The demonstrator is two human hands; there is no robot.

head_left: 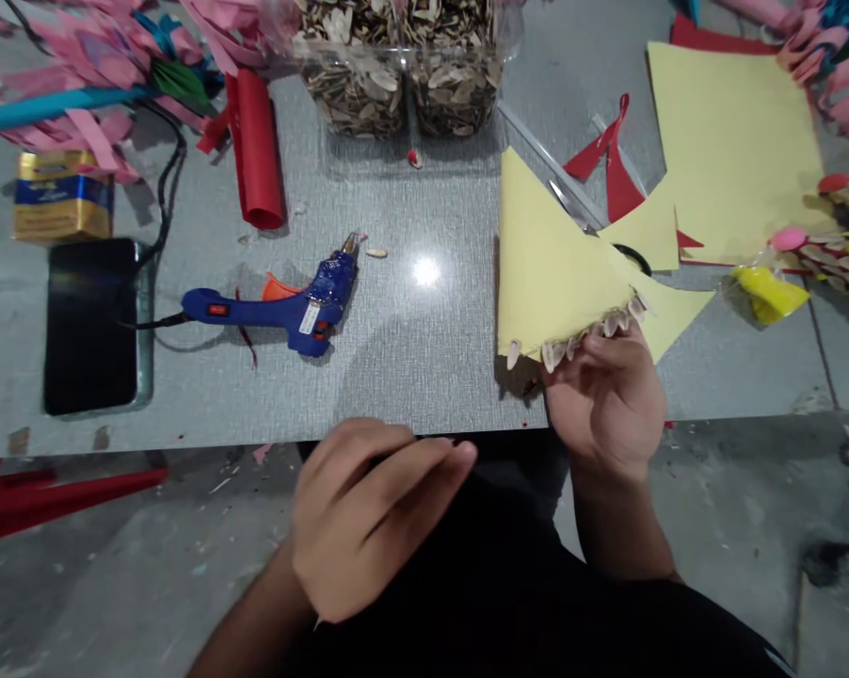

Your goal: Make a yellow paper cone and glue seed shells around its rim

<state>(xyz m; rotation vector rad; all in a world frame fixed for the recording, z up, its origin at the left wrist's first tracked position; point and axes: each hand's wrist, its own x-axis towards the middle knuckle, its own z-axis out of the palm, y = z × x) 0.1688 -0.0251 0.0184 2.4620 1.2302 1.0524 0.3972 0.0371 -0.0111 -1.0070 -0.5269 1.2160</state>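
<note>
A folded yellow paper cone has several pale seeds stuck along its lower edge. My right hand holds that edge, thumb and fingers closed on the paper. In front of my body, off the table edge, my left hand is closed with its fingertips pressed together; whatever is between them is too small to make out. Left of the cone lies a blue glue gun, its nozzle beside a loose seed. Clear plastic boxes of seeds stand at the back.
A black phone, a gold box and a red paper roll lie on the left. Scissors are partly under the cone. Yellow sheets, a yellow packet and seed-covered pieces sit at right.
</note>
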